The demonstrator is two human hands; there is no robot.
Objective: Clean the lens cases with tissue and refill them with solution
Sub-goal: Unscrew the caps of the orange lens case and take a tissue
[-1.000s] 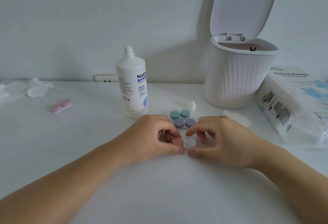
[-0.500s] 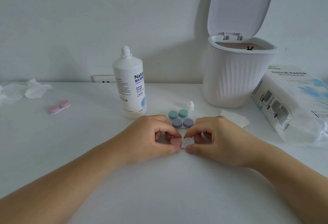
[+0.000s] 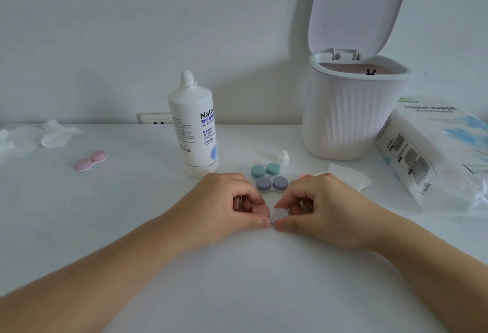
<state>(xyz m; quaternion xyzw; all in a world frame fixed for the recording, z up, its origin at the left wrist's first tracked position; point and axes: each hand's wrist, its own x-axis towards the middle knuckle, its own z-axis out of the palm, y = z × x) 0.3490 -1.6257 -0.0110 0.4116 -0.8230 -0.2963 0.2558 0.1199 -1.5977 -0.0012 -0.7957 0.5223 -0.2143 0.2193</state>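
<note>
One case in hand, three waiting

At frame centre the left hand pinches the pink cap and the right hand the white well of a lens case; solution bottle stands uncapped, other cases closed.

White lidded bin, lid up, perhaps a wall socket

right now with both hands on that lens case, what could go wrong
1. The solution bottle stands uncapped just behind the left hand; a knock could tip and spill it.
2. The right hand pinches the white side of the case; it could slip and spill.
</note>
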